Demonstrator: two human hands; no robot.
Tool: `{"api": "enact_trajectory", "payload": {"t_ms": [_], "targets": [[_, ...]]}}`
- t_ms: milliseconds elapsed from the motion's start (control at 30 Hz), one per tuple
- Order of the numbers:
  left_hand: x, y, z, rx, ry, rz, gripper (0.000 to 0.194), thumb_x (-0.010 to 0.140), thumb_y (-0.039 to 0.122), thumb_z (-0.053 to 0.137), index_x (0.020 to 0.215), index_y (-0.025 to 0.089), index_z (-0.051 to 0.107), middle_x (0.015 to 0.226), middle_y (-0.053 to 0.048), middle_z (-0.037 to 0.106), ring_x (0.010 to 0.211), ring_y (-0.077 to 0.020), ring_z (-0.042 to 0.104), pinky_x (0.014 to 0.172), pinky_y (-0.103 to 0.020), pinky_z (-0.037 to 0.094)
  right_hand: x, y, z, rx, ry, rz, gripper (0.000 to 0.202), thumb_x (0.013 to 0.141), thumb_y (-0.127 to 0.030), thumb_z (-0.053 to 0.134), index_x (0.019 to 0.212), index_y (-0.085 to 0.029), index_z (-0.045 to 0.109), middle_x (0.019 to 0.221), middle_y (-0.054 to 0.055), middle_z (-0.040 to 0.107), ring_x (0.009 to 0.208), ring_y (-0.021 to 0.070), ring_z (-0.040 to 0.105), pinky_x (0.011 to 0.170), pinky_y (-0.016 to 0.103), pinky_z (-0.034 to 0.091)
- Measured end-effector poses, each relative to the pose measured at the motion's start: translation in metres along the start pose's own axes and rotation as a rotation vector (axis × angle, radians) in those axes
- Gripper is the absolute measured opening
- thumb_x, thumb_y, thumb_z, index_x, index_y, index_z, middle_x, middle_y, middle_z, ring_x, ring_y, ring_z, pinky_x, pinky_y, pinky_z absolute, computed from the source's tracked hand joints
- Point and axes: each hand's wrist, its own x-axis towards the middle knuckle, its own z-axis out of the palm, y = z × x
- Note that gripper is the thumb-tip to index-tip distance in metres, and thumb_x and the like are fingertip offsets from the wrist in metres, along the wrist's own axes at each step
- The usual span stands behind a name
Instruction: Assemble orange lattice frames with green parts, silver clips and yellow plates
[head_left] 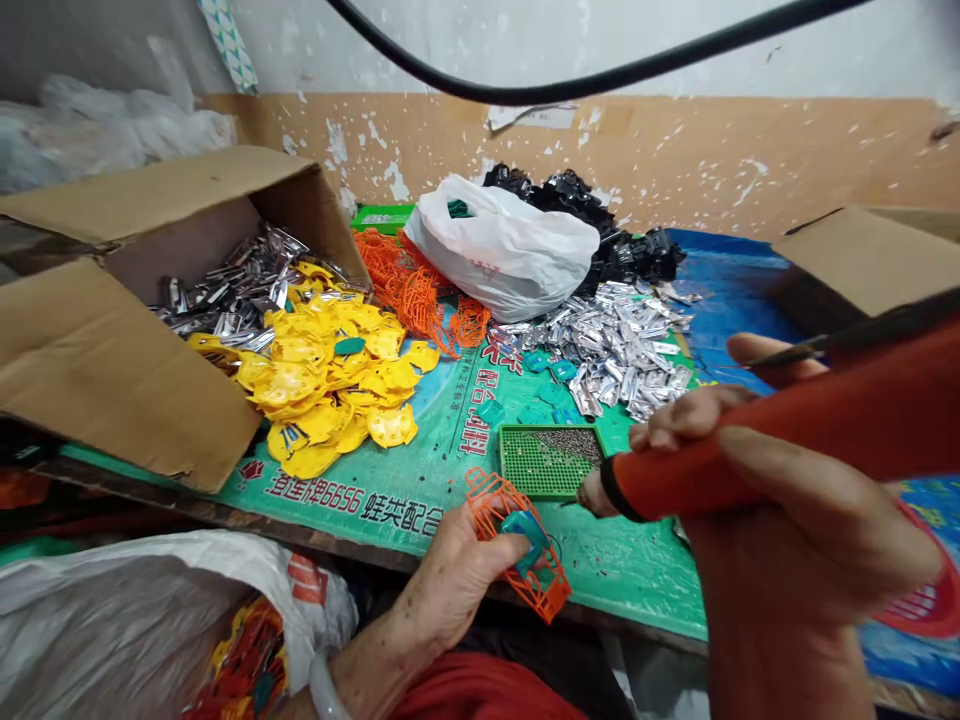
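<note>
My left hand [469, 550] holds an orange plastic frame [551, 600] with a teal piece [525, 535] inside it, the thumb pressed on the teal piece, at the table's front edge. My right hand [780, 520] is wrapped round an orange-red power screwdriver [697, 470], whose tip points left, just above the near edge of a green perforated tray [517, 460] of small screws. The tip is apart from the orange frame. A bracelet circles my left wrist.
Yellow parts [322, 370] and a cardboard box [105, 370] of metal pieces lie left. A white bag [502, 250], orange frames [420, 300], black parts [645, 255] and silver pieces [630, 340] are behind. A sack [225, 560] stands lower left; a black cable [525, 95] hangs overhead.
</note>
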Motion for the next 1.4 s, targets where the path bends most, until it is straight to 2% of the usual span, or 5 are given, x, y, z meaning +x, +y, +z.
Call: {"api": "enact_trajectory", "payload": {"t_ms": [233, 733, 1033, 1233, 1400], "targets": [[0.0, -0.002, -0.002, 0.045, -0.014, 0.033, 0.021, 0.071, 0.016, 0.062, 0.091, 0.015, 0.068, 0.084, -0.003, 0.067, 0.076, -0.0172, 0.061, 0.072, -0.028, 0.047, -0.028, 0.0, 0.01, 0.113, -0.151, 0.059, 0.046, 0.073, -0.02, 0.072, 0.116, -0.026, 0.058, 0.075, -0.001, 0.062, 0.068, 0.0151, 0.058, 0.067, 0.033, 0.055], [0.0, -0.005, -0.006, -0.009, -0.037, 0.009, 0.017, 0.073, 0.02, 0.065, 0.089, 0.015, 0.066, 0.082, -0.002, 0.064, 0.075, -0.0162, 0.059, 0.071, -0.028, 0.047, -0.032, 0.006, 0.017, 0.059, -0.219, 0.108, 0.039, 0.072, -0.024, 0.076, 0.106, -0.034, 0.061, 0.074, -0.003, 0.062, 0.067, 0.0148, 0.059, 0.061, 0.029, 0.055], [-0.002, -0.003, -0.005, 0.036, -0.001, -0.023, 0.011, 0.07, 0.02, 0.067, 0.08, 0.014, 0.066, 0.073, -0.001, 0.061, 0.069, -0.015, 0.055, 0.066, -0.025, 0.044, -0.037, 0.012, 0.015, 0.02, -0.272, 0.07, 0.042, 0.073, -0.023, 0.074, 0.112, -0.03, 0.059, 0.072, -0.003, 0.061, 0.062, 0.0137, 0.058, 0.059, 0.03, 0.054], [-0.001, -0.001, -0.002, 0.04, 0.024, -0.01, 0.007, 0.067, 0.014, 0.062, 0.073, 0.015, 0.065, 0.064, 0.002, 0.055, 0.06, -0.0119, 0.049, 0.061, -0.024, 0.041, -0.036, 0.017, 0.01, -0.058, -0.338, 0.046, 0.041, 0.076, -0.029, 0.072, 0.114, -0.032, 0.056, 0.075, -0.003, 0.061, 0.067, 0.016, 0.06, 0.067, 0.036, 0.054], [-0.003, 0.0, -0.001, 0.073, 0.02, 0.012, 0.004, 0.067, 0.016, 0.063, 0.068, 0.015, 0.066, 0.059, 0.003, 0.057, 0.056, -0.0121, 0.049, 0.059, -0.024, 0.04, -0.037, 0.021, 0.01, -0.064, -0.381, 0.034, 0.042, 0.073, -0.032, 0.071, 0.112, -0.034, 0.057, 0.07, -0.002, 0.059, 0.062, 0.0181, 0.057, 0.06, 0.039, 0.054]]}}
